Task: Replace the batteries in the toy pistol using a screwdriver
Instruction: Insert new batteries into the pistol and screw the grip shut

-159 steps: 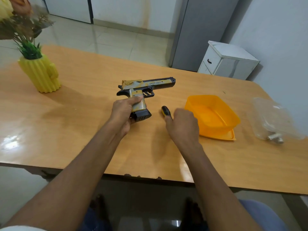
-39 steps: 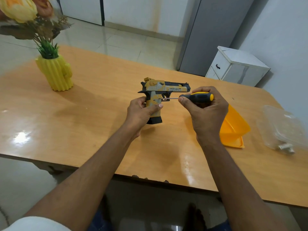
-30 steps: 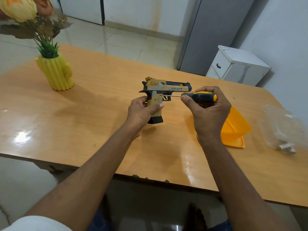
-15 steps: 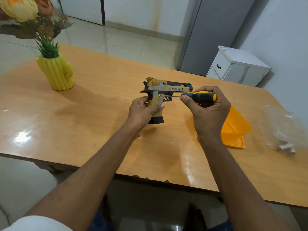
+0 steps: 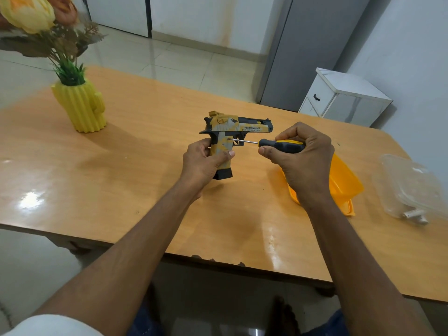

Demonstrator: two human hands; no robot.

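The yellow, grey and black toy pistol [image 5: 238, 127] stands upright above the table, barrel pointing right. My left hand [image 5: 202, 163] is wrapped around its grip, thumb across the near side. My right hand [image 5: 303, 161] holds the screwdriver [image 5: 281, 145] by its black and yellow handle, level with the table. The thin metal shaft runs left and its tip rests on the upper part of the grip, just behind the trigger.
An orange plastic tub [image 5: 344, 185] lies partly behind my right wrist. A clear plastic container [image 5: 409, 187] with small pale cylinders inside sits at the table's right edge. A yellow cactus-shaped vase [image 5: 80, 107] with flowers stands at the far left. Beyond the wooden table [image 5: 121, 170] stands a white cabinet [image 5: 344, 98].
Since five seconds ago both hands lifted the pistol and the screwdriver off the table. Over the last second the screwdriver tip stays on the grip; the hands barely shift.
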